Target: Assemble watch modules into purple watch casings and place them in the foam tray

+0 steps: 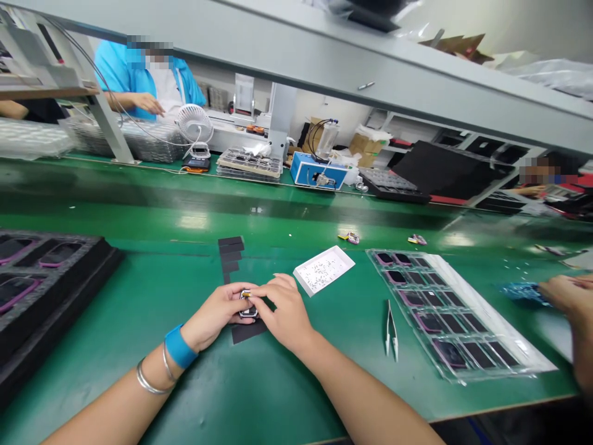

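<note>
My left hand holds a small device housing with a dark rim and pale inner parts over the green table. The fingers of my right hand are pinched at its upper edge, by a small yellow piece. Whether they grip that piece or only press on it, I cannot tell. Under and beyond my hands lie a black sheet and a row of black strips. A shallow white box with many tiny bits inside stands right of my hands. Metal tweezers lie farther right.
A clear plastic tray of purple-framed and black parts lies right; a black foam tray stands left. Small parts lie behind the box. A co-worker's hand is at far right, another person across. A shelf beam crosses above.
</note>
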A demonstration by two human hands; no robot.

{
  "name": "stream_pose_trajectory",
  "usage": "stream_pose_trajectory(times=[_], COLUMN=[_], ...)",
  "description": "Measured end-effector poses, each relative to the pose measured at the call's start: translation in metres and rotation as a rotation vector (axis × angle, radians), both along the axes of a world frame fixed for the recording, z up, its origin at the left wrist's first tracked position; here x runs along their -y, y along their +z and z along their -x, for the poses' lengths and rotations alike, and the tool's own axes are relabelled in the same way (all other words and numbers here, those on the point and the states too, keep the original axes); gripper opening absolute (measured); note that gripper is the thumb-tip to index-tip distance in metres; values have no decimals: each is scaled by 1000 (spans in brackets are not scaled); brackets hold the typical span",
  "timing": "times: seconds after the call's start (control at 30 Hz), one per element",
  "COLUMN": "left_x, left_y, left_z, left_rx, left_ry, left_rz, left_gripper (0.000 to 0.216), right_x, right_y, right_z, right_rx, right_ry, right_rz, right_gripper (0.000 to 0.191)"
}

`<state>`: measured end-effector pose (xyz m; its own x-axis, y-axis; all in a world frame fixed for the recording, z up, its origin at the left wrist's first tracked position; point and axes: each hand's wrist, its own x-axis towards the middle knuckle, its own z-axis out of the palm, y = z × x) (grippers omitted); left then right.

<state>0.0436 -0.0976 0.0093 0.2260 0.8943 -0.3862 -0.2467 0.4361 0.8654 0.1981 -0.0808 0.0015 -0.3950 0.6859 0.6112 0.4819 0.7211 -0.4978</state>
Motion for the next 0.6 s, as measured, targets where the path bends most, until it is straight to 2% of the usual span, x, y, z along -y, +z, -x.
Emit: stream_pose_trajectory(times=[0.13,0.3,0.43,0.6], left_x=[-1,-4,-4,-3], left_y=[0,0,2,1], left_z=[4,7,8,10], left_rx=[222,300,244,182], left_ry=[75,134,73,-16], left_rz=[98,116,37,-71], left_gripper=[36,37,41,47], right_x=[1,-1,-4,-4], right_y=[-3,-5,-4,-5], right_z=[1,1,-1,-1], right_rx=[158,215,33,-204], right_ry=[7,25,24,115], right_rz=[-169,-148,79,472], right_gripper=[18,20,17,41])
